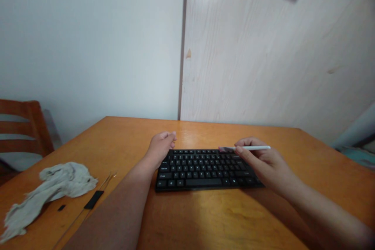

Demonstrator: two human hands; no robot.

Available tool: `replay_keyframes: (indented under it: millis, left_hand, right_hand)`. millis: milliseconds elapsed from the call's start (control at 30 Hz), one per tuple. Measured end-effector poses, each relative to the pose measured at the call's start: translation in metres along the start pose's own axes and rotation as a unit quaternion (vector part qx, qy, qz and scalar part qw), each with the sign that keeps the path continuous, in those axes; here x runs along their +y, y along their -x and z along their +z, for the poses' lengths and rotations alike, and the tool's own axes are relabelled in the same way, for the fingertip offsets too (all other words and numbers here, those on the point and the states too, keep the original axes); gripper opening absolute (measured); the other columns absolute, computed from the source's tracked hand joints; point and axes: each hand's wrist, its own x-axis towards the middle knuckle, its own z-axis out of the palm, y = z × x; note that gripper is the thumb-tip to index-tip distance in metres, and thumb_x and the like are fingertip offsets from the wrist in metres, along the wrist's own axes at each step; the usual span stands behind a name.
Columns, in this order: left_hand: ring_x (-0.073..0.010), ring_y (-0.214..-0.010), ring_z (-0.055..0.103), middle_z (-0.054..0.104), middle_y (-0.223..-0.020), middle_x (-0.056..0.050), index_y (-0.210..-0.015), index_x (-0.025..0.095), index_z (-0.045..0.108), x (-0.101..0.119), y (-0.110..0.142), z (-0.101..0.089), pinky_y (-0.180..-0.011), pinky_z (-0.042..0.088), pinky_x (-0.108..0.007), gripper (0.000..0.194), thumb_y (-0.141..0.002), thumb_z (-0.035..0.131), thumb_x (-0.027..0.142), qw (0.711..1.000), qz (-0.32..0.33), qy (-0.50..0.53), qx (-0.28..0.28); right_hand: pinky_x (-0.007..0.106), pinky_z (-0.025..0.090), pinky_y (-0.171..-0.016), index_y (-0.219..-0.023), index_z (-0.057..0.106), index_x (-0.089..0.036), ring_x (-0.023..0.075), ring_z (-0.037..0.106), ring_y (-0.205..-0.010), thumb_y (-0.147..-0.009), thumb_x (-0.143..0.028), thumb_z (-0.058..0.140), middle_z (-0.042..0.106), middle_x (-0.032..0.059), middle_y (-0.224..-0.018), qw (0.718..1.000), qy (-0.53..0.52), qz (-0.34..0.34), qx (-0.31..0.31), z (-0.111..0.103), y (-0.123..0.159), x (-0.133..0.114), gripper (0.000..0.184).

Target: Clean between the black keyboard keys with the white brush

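From where I stand, the black keyboard [202, 166] lies flat around the middle of the tabletop [202, 131], with its long side roughly along the far edge. The person's right hand [262, 160] is closed, with thumb and fingers pinching a white-handled brush [254, 148], whose dark bristles point left above the top row of keys. If they touch, I cannot tell. The left hand [161, 147] is curled, half closed, at the keyboard's far left corner; whether it grips this corner is hidden from me. Toward the left edge of the tabletop lies a crumpled pale cloth [66, 179], apart from both hands, and near it a black strip with a cord [93, 199]. In my judgement, the brush work is in progress at the upper row; which rows are finished or left, the keys do not show.
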Motion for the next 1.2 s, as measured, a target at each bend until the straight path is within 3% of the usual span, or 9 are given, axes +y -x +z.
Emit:
replay_keyframes:
  millis: [233, 400, 500, 633, 767, 933, 1067, 1200]
  left_hand:
    - [-0.0132, -0.053, 0.051, 0.058, -0.058, 0.000, -0.074, 0.016, 0.064, -0.001, -0.003, -0.001, -0.054, 0.036, -0.024, 0.041, -0.077, 0.061, 0.057, 1.000, 0.016, -0.003, 0.001]
    - [-0.0132, -0.054, 0.051, 0.058, -0.058, 0.000, -0.074, 0.016, 0.064, -0.002, -0.005, -0.001, -0.056, 0.038, -0.025, 0.040, -0.078, 0.061, 0.056, 1.000, 0.020, -0.007, -0.001]
    - [-0.0129, -0.053, 0.051, 0.058, -0.057, 0.001, -0.074, 0.016, 0.063, -0.004, -0.007, -0.001, -0.055, 0.038, -0.024, 0.040, -0.079, 0.060, 0.056, 1.000, 0.018, -0.008, -0.003]
    - [-0.0126, -0.053, 0.050, 0.058, -0.057, 0.001, -0.074, 0.016, 0.063, -0.005, -0.008, -0.001, -0.055, 0.037, -0.025, 0.040, -0.079, 0.059, 0.056, 1.000, 0.016, -0.009, -0.006]
    - [-0.0134, -0.053, 0.051, 0.058, -0.057, 0.001, -0.073, 0.016, 0.063, -0.005, -0.007, -0.001, -0.055, 0.038, -0.025, 0.040, -0.078, 0.060, 0.056, 1.000, 0.018, -0.008, -0.001]
    - [-0.0140, -0.055, 0.052, 0.059, -0.059, 0.000, -0.073, 0.017, 0.063, -0.006, -0.007, -0.002, -0.056, 0.038, -0.025, 0.039, -0.077, 0.061, 0.056, 1.000, 0.015, -0.012, -0.002]
    - [-0.0145, -0.056, 0.053, 0.060, -0.061, -0.001, -0.070, 0.018, 0.061, -0.003, -0.008, -0.005, -0.058, 0.039, -0.026, 0.038, -0.079, 0.060, 0.055, 0.999, 0.030, -0.024, -0.014]
    - [-0.0185, -0.068, 0.059, 0.065, -0.070, -0.004, -0.071, 0.018, 0.063, 0.015, -0.002, 0.001, -0.065, 0.042, -0.027, 0.037, -0.082, 0.058, 0.053, 0.989, 0.111, -0.088, -0.036]
  right_hand:
    - [0.034, 0.043, -0.075, -0.101, 0.067, -0.022, 0.0221, 0.059, -0.087, -0.091, -0.048, 0.059, 0.066, 0.0051, -0.094, 0.998, 0.030, -0.014, 0.052, -0.031, -0.010, -0.005, 0.028]
    - [0.032, 0.040, -0.068, -0.077, 0.066, -0.021, 0.0177, 0.054, -0.074, -0.091, -0.049, 0.060, 0.061, 0.0035, -0.079, 0.995, 0.017, -0.003, 0.101, -0.064, -0.017, 0.003, 0.032]
    - [0.031, 0.039, -0.064, -0.075, 0.063, -0.021, 0.0164, 0.052, -0.068, -0.089, -0.049, 0.062, 0.059, 0.0022, -0.074, 0.992, -0.009, 0.010, 0.129, -0.071, -0.018, 0.005, 0.032]
    - [0.030, 0.039, -0.063, -0.081, 0.064, -0.021, 0.0161, 0.053, -0.069, -0.088, -0.048, 0.064, 0.060, 0.0017, -0.077, 0.994, -0.016, 0.002, 0.107, -0.056, -0.022, -0.006, 0.028]
    - [0.030, 0.040, -0.065, -0.087, 0.066, -0.021, 0.0179, 0.056, -0.073, -0.089, -0.045, 0.062, 0.063, 0.0030, -0.081, 1.000, 0.003, -0.021, -0.001, -0.024, -0.028, -0.021, 0.025]
    - [0.032, 0.043, -0.070, -0.093, 0.066, -0.022, 0.0190, 0.059, -0.078, -0.088, -0.043, 0.062, 0.066, 0.0033, -0.086, 0.998, -0.032, -0.015, -0.060, 0.008, -0.036, -0.018, 0.023]
    - [0.030, 0.040, -0.064, -0.089, 0.063, -0.021, 0.0184, 0.060, -0.072, -0.090, -0.047, 0.059, 0.064, 0.0017, -0.076, 0.994, -0.076, 0.011, -0.083, 0.016, -0.037, -0.010, 0.026]
    - [0.030, 0.042, -0.066, -0.084, 0.062, -0.020, 0.0179, 0.059, -0.072, -0.090, -0.049, 0.059, 0.064, 0.0021, -0.077, 0.991, -0.100, 0.025, -0.082, 0.017, -0.032, -0.010, 0.030]
